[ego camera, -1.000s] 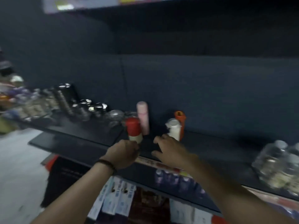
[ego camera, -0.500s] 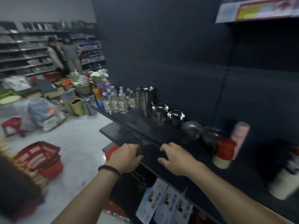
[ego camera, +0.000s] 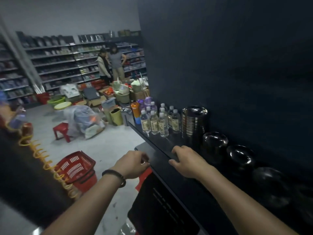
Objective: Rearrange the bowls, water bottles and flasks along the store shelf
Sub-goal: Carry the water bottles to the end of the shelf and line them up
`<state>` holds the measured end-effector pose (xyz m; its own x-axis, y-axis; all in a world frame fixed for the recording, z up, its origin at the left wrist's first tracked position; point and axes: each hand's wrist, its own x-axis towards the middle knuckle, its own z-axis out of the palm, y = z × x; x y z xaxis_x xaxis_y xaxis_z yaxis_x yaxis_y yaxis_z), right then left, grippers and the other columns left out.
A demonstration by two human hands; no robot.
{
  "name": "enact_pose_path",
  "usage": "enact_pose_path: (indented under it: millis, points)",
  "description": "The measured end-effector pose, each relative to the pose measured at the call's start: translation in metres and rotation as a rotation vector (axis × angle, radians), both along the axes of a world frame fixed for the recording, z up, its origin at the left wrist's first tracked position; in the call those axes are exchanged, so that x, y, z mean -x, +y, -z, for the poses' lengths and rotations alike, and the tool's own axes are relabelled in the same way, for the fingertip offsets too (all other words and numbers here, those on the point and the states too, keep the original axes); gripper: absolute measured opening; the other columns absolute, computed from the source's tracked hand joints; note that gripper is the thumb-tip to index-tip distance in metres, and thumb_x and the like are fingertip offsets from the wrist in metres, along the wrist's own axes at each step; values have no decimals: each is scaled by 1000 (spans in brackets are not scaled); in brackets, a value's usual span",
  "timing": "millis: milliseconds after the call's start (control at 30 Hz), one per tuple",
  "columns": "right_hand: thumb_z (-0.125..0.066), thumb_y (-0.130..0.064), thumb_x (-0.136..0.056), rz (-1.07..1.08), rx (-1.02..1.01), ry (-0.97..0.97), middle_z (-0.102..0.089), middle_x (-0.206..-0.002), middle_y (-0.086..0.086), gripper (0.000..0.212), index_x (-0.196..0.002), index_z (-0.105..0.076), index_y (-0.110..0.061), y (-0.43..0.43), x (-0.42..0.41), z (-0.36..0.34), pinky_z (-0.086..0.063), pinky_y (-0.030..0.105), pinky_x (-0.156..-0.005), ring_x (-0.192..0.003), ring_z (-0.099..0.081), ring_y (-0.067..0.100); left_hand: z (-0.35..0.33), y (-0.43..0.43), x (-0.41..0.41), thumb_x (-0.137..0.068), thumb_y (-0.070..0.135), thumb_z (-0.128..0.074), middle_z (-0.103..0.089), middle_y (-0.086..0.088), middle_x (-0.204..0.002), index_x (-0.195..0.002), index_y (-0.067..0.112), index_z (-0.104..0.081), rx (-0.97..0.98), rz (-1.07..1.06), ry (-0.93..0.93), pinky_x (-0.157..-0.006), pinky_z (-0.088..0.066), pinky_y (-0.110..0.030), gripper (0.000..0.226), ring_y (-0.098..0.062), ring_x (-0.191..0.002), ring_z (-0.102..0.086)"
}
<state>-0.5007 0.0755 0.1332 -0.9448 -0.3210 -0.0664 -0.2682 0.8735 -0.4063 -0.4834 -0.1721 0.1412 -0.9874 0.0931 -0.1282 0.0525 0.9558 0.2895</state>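
A dark shelf [ego camera: 171, 145] runs from centre to lower right. At its far end stand several clear water bottles [ego camera: 158, 122], an orange flask [ego camera: 136, 111] and purple bottles [ego camera: 147, 101]. Beside them is a tall stack of steel bowls [ego camera: 194, 123], then three single steel bowls [ego camera: 215, 142] in a row towards me. My left hand [ego camera: 133, 164] hovers in front of the shelf edge, fingers loosely curled, holding nothing. My right hand [ego camera: 187, 161] rests over the shelf's front edge, fingers bent, nothing in it.
A red shopping basket [ego camera: 75, 167] and a red stool [ego camera: 61, 131] sit on the floor to the left, with bags, bins and boxes [ego camera: 94, 106] behind. Two people [ego camera: 111, 62] stand by distant shelving. A lower shelf [ego camera: 149, 151] juts out under my hands.
The view has swung left along the shelf: the red, pink and white flasks have left the frame, and the water bottles and bowl stack are closer. Both hands stay by the shelf edge.
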Motion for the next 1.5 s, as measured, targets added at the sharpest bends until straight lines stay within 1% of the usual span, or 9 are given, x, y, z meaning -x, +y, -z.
enact_pose_path:
  millis: [233, 433, 633, 833, 933, 1100, 1233, 1300, 1500]
  points:
    - [-62, -50, -103, -11, 2, 5, -59, -137, 2, 48, -141, -57, -23, -46, 101, -16, -55, 40, -99, -120, -61, 23, 0, -48, 97, -102, 45, -65, -76, 5, -124, -133, 26, -71, -95, -58, -19, -95, -58, -31, 37, -13, -107, -71]
    - [-66, -43, -102, 44, 83, -12, -66, -122, -2, 30, -126, -63, -25, -103, 189, -11, -60, 40, -91, -107, -66, 18, 19, -99, 194, -101, 44, -66, -72, 2, -131, -137, 27, -68, -159, -54, -30, -93, -53, -26, 40, -13, -107, -66]
    - [-63, -35, -104, 93, 72, -15, -65, -98, -3, 9, -107, -62, -27, -188, 299, -2, -52, 32, -69, -86, -65, 15, 48, -163, 320, -101, 40, -66, -68, -2, -137, -142, 21, -62, -200, 12, -69, -101, -54, -32, 46, -20, -121, -65]
    - [-59, -29, -99, 222, -32, 13, -67, -124, 10, 22, -120, -59, -20, -259, 426, 16, -49, 35, -80, -108, -67, 33, 74, -200, 419, -97, 37, -68, -71, -3, -126, -130, 19, -63, -271, 73, -146, -99, -56, -38, 38, -24, -116, -67]
    - [-55, -27, -104, 241, -105, 37, -64, -123, 11, 17, -119, -55, -18, -277, 468, 32, -44, 37, -75, -107, -67, 35, 90, -211, 448, -97, 38, -67, -72, 0, -124, -129, 23, -63, -271, 105, -196, -97, -57, -38, 35, -23, -114, -67]
    - [-55, -21, -103, 270, -160, -26, -61, -122, 14, 7, -103, -48, -23, -294, 498, 57, -40, 37, -72, -104, -66, 33, 115, -226, 472, -78, 64, -56, -73, 7, -122, -123, 37, -63, -258, 162, -246, -99, -58, -43, 53, -21, -116, -69]
    - [-55, -17, -102, 293, -182, -43, -58, -130, 16, 15, -117, -53, -19, -300, 507, 65, -43, 36, -78, -113, -64, 34, 118, -227, 476, -100, 36, -64, -70, -3, -133, -134, 22, -64, -242, 198, -267, -103, -55, -39, 37, -24, -123, -66]
    - [-54, -14, -103, 282, -195, -52, -57, -129, 17, 27, -129, -55, -10, -304, 508, 67, -47, 35, -83, -114, -64, 36, 122, -230, 476, -101, 34, -62, -69, -6, -133, -134, 19, -63, -231, 208, -267, -102, -55, -38, 37, -26, -123, -65]
    - [-58, -13, -104, 252, -186, -22, -60, -118, 11, 19, -123, -55, -11, -300, 496, 66, -48, 36, -78, -102, -67, 28, 120, -240, 482, -98, 37, -68, -67, -2, -138, -141, 23, -59, -282, 206, -224, -106, -54, -37, 46, -24, -127, -64]
